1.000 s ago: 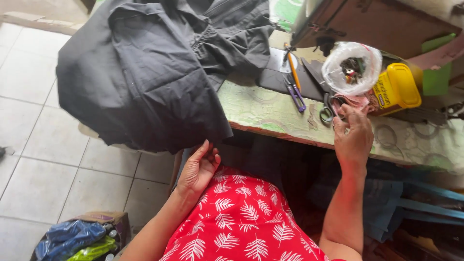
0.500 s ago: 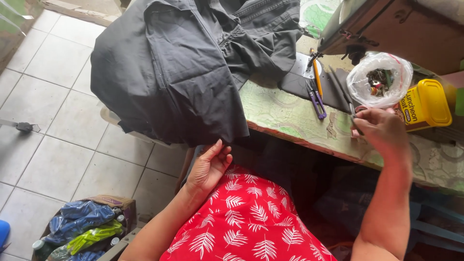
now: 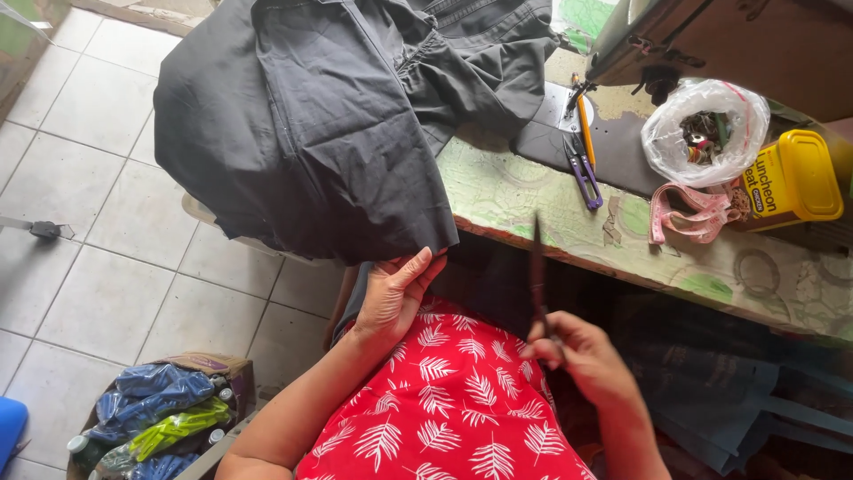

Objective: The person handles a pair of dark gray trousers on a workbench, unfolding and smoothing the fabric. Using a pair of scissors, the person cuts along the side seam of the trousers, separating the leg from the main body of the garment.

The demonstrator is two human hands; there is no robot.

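Dark garment [image 3: 320, 124]: matte charcoal woven cloth, soft and creased, heaped over the left end of the desk [image 3: 533, 191] and hanging off its front edge; seams and a gathered fold visible near the top; bottom hem straight, lowest corner at the left hand.
Left hand [image 3: 395, 293]: fingers curled up under the hem corner, pinching the cloth edge, thumb on top.
Right hand [image 3: 577, 356]: closed around the handles of dark scissors [image 3: 538, 276], narrow blades pointing up, blurred, just in front of the desk edge and apart from the cloth.
Desk: flat top with worn, peeling green-and-cream patterned covering, brown wooden edge.
Purple-handled snips [image 3: 582, 173]: small, metal tipped, lying beside an orange pencil [image 3: 586, 120] on a dark flat plate.
Plastic bag [image 3: 702, 133]: clear, crinkled, knotted round, holding small mixed bits.
Tape measure [image 3: 689, 213]: pink, soft, loosely coiled next to the bag.
Yellow tin [image 3: 791, 178]: rectangular with rounded corners, glossy, lying on its side.
Lap: red fabric with white leaf print [image 3: 444, 409].
Floor [image 3: 98, 267]: pale square tiles, smooth; box of blue and green plastic bags [image 3: 155, 413] at lower left.
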